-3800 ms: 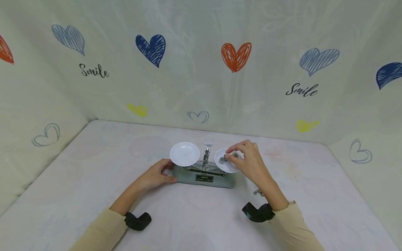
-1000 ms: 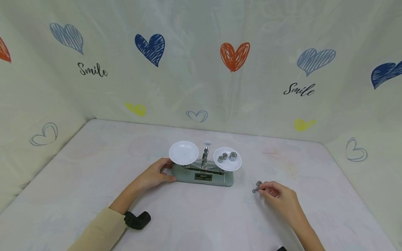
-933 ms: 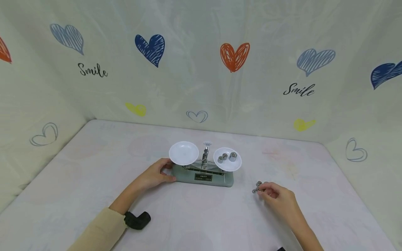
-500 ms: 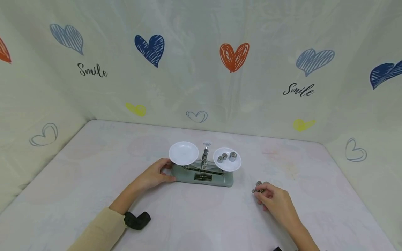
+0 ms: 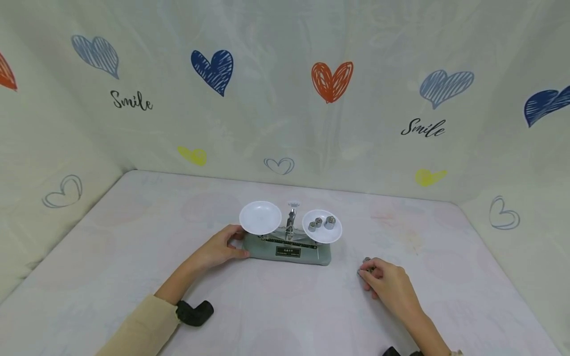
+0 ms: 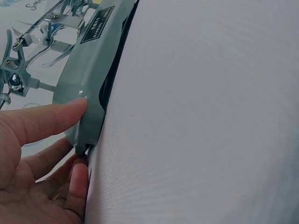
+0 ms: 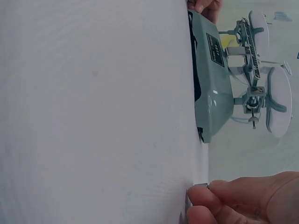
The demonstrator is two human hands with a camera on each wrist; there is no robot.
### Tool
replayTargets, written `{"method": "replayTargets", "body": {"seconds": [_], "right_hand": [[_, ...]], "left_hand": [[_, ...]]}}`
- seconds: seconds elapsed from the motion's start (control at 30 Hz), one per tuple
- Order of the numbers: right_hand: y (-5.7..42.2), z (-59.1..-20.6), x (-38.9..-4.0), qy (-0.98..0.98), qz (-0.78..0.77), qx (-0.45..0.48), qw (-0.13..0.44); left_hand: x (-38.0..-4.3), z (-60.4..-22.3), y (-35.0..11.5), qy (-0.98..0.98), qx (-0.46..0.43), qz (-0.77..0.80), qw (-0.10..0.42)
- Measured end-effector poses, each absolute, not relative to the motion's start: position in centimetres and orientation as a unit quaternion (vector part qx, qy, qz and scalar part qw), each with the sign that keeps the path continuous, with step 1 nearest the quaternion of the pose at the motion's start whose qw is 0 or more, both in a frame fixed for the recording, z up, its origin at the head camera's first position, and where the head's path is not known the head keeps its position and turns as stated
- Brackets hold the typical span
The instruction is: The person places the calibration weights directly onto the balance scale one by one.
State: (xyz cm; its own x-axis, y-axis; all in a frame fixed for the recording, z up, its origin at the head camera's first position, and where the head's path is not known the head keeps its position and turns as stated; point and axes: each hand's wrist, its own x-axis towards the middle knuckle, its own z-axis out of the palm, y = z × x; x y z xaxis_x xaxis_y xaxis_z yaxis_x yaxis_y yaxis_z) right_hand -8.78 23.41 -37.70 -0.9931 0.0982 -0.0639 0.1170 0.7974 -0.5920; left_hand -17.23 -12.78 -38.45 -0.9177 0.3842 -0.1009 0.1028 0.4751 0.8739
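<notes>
A green-based balance scale [image 5: 285,253] with two white pans stands mid-table. My left hand [image 5: 221,247] grips the left end of its base; in the left wrist view the thumb [image 6: 56,119] lies on the front and the other fingers curl round the end. Three metal weights [image 5: 329,222] sit in the right pan [image 5: 324,238], while the left pan [image 5: 260,217] holds nothing. To the right of the scale, my right hand [image 5: 388,283] is down at the table, pinching a small metal weight [image 7: 201,185] between thumb and fingers. Its fingers mostly hide the small weights [image 5: 366,259] there.
A pale cloth covers the table [image 5: 285,306]. Behind it hangs a light curtain [image 5: 267,123] printed with hearts and words. A black wrist device [image 5: 195,313] sits on the left wrist.
Earlier my right hand was over the right pan; it has since come down to the small weights on the table. In the last second it shifted slightly left over them. My left hand stays put.
</notes>
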Motion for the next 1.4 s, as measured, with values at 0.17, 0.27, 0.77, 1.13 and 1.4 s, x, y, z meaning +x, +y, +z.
{"method": "replayTargets", "body": {"seconds": [0.17,0.27,0.77,1.13,1.4], "right_hand": [[23.3,-37.1,-8.8,0.948,-0.314,0.046,0.008],[23.1,-36.4,-8.9,0.949,-0.315,0.034,-0.007],[20.5,-32.1,-10.5,0.937,-0.34,-0.049,-0.067],[18.1,-30.8,-11.9,0.933,-0.346,-0.058,-0.082],[16.9,-30.7,-13.1,0.931,-0.346,-0.069,-0.091]], "left_hand": [[-17.2,-38.5,-12.8,0.848,0.14,0.491,0.145],[-17.1,-38.5,-12.8,0.849,0.139,0.489,0.144],[-17.3,-38.5,-12.8,0.853,0.141,0.483,0.14],[-17.4,-38.8,-12.8,0.853,0.143,0.483,0.135],[-17.5,-38.7,-12.7,0.853,0.14,0.482,0.14]]}}
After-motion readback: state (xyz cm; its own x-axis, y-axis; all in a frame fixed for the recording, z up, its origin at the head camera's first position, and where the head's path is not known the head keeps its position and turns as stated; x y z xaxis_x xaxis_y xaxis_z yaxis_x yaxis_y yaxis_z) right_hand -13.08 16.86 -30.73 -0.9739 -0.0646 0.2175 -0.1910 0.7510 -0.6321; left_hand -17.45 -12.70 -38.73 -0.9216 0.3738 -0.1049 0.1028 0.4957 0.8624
